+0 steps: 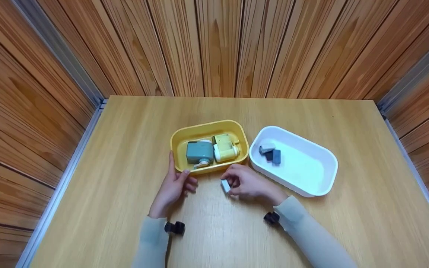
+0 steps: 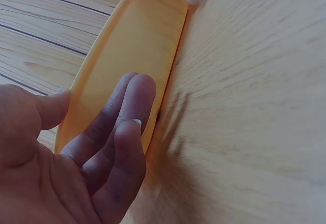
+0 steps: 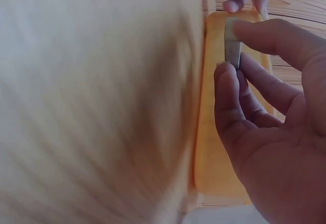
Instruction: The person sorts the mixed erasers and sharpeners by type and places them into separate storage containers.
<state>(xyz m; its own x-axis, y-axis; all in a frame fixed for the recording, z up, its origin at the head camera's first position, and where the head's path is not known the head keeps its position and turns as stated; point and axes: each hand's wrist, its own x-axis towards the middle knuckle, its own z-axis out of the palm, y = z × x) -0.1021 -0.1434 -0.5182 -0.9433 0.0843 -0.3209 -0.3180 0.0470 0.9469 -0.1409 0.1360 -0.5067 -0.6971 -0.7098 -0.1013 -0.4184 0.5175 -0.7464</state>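
Note:
Against the front left corner of a yellow bin (image 1: 209,170), my left hand (image 1: 171,190) rests with its index finger along the end wall and its thumb at the front rim. Its other fingers bend loosely in front of the wall in the left wrist view. My right hand (image 1: 250,182) pinches a small pale rectangular block (image 3: 233,48) between thumb and fingertips, just in front of the bin's right part. Inside the bin lie a teal boxy device (image 1: 199,151) with a white crank-like part and a pale yellow device (image 1: 225,147) with a white round part.
To the right, a white bin (image 1: 313,149) stands angled beside the yellow one. It holds a few small pieces at its left end, among them a whitish piece (image 1: 267,147) and a blue block (image 1: 276,156). Wood-panelled walls (image 1: 218,48) enclose the table.

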